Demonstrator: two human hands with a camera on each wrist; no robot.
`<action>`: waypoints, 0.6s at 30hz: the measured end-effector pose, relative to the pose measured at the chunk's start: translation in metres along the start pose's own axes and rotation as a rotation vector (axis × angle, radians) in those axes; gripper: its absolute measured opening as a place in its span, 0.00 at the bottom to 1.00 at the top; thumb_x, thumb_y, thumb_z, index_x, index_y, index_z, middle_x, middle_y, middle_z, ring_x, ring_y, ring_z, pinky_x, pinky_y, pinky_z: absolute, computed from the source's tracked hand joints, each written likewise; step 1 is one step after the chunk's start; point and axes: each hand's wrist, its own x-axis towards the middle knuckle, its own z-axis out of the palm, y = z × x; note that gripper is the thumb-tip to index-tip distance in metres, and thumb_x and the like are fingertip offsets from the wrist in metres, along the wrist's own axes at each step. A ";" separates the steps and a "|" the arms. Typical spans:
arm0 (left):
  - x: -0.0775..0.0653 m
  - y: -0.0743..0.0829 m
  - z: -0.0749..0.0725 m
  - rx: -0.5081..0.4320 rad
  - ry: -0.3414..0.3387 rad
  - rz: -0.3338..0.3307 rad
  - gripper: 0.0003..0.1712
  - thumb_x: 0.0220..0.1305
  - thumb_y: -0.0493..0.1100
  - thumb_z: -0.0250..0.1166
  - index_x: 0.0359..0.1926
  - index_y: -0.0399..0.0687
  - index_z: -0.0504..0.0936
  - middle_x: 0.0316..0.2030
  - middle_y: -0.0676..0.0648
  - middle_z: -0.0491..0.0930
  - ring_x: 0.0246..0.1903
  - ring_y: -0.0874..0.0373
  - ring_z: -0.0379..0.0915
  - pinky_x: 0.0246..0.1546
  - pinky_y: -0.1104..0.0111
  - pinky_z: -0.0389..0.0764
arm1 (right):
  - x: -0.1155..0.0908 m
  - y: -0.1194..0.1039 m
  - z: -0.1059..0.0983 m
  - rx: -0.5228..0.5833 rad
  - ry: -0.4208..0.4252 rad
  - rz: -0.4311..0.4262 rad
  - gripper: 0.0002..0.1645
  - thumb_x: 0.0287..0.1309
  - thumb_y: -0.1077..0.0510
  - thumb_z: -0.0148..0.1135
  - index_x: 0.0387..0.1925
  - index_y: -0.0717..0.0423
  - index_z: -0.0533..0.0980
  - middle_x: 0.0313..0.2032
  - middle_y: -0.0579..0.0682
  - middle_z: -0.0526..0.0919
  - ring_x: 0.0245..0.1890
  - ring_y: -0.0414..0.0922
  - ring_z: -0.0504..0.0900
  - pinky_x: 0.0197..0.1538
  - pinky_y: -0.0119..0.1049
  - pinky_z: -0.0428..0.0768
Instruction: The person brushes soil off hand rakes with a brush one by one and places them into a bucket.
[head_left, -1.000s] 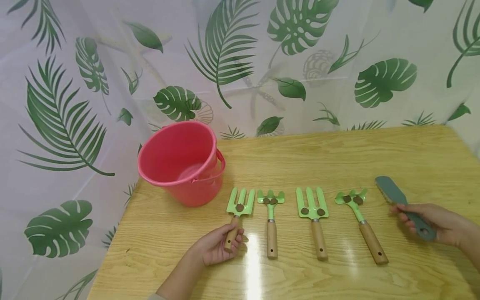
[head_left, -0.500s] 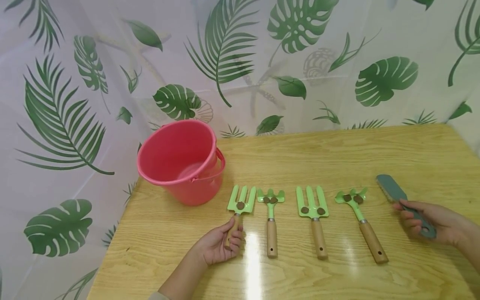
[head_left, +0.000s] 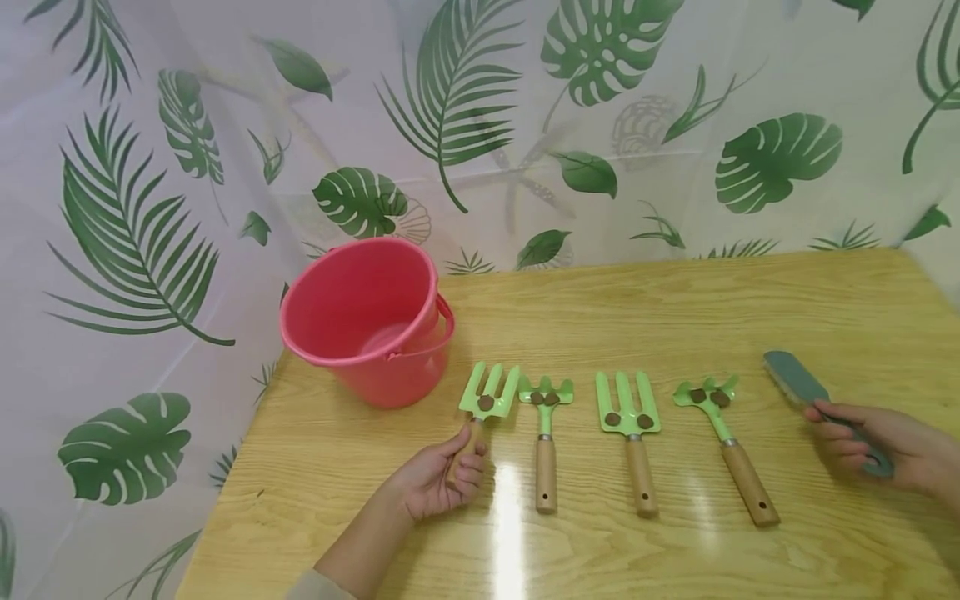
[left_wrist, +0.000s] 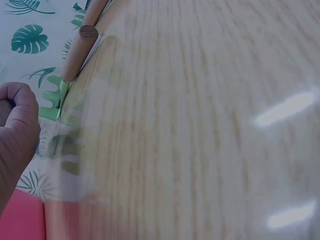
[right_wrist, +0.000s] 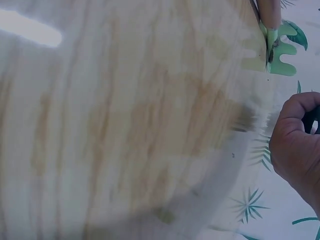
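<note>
My left hand grips the wooden handle of a small garden fork with green tines and a brown lump stuck on its head. The fork's tines tilt up to the right, beside the first hand rake. In my right hand is a grey-green brush, held by its handle with the bristles facing left and down. In the left wrist view, curled fingers of the left hand show at the left edge. The right wrist view has the right hand closed round the dark brush handle.
Between the hands lie a green hand rake, a second garden fork and another hand rake, each with brown lumps on its head. A pink bucket stands at the back left of the wooden table, before a leaf-print cloth.
The left hand has tilted the garden fork and raised it slightly, its tines shifting up and right. The right hand has moved a little to the right with the brush.
</note>
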 end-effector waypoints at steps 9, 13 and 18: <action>0.003 0.006 0.011 0.045 -0.029 0.003 0.21 0.75 0.56 0.37 0.34 0.48 0.68 0.20 0.58 0.67 0.18 0.70 0.64 0.21 0.84 0.59 | -0.007 -0.008 0.015 -0.032 0.086 -0.021 0.20 0.75 0.49 0.34 0.48 0.53 0.71 0.23 0.42 0.43 0.20 0.36 0.43 0.30 0.27 0.69; 0.005 0.007 0.015 0.070 -0.045 -0.006 0.21 0.75 0.56 0.37 0.34 0.48 0.68 0.20 0.58 0.66 0.18 0.71 0.62 0.20 0.84 0.58 | -0.005 -0.010 0.023 -0.077 0.100 -0.022 0.19 0.75 0.50 0.33 0.48 0.53 0.71 0.23 0.42 0.42 0.20 0.37 0.42 0.29 0.26 0.70; 0.006 0.008 0.020 0.084 -0.070 -0.028 0.22 0.75 0.56 0.35 0.34 0.48 0.68 0.20 0.58 0.65 0.18 0.71 0.61 0.20 0.84 0.58 | 0.002 -0.012 0.035 -0.153 0.122 -0.048 0.22 0.76 0.52 0.28 0.46 0.54 0.70 0.22 0.42 0.44 0.19 0.37 0.42 0.26 0.26 0.66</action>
